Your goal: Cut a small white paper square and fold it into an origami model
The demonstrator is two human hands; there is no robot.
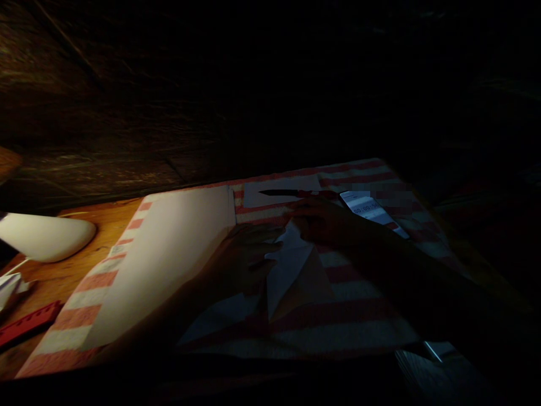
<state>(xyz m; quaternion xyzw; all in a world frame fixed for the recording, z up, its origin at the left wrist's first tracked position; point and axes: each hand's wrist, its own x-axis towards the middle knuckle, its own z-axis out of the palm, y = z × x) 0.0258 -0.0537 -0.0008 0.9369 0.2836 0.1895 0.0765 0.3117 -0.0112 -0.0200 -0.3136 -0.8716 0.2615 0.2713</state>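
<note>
Dim light falls on a partly folded sheet of white paper [291, 262], with creased, angled flaps, standing slightly raised above a striped cloth. My left hand [251, 254] grips its left edge, fingers partly extended across the paper. At the upper corner, my right hand [323, 220] has its fingers closed on the paper; deep shadow hides most of their detail. Just beyond my right hand lies a knife [281, 193] with a dark blade and red handle, its blade over a small white sheet [257, 185].
A large stack of white paper [169, 242] covers the left of the red-and-white striped cloth [355, 316]. A lit phone [366, 208] showing a timer lies right. A white lamp [51, 237] and a red ridged object [31, 324] are on the wooden table [105, 228].
</note>
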